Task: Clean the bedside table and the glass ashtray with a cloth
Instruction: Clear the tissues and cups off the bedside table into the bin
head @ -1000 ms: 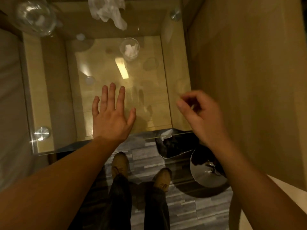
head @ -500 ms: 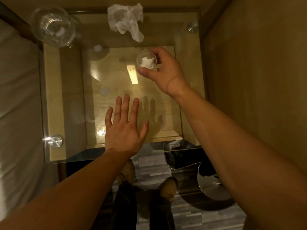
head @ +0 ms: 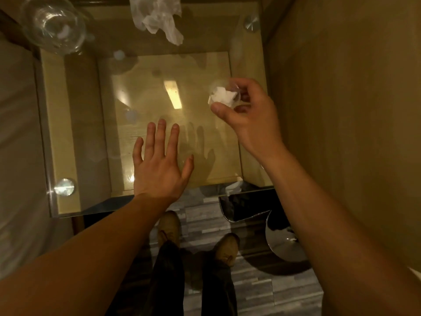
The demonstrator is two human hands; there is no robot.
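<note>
The right hand (head: 248, 119) grips a small clear glass cup (head: 234, 87) between thumb and curled fingers, over the right side of the table (head: 75, 133). A crumpled white paper wad (head: 222, 98) fills the cup, whose mouth is tipped towards the viewer. The left hand (head: 159, 165) lies flat on the table's near middle, fingers straight and slightly spread, holding nothing.

The table has a clear glass top over pale wood, smeared and catching a bright strip of reflected light at its centre. Round metal studs (head: 64, 187) fix the glass at its corners. At the table's far left corner sits the round glass ashtray (head: 54, 26), thick-walled, with a white scrap inside. At the table's far edge lies the white cloth (head: 157, 17), bunched up and well apart from both hands.

A bed (head: 18, 133) runs along the table's left side and a wooden panel (head: 341, 110) along its right. Below the table's near right corner stands a dark shiny bin (head: 246, 206).
</note>
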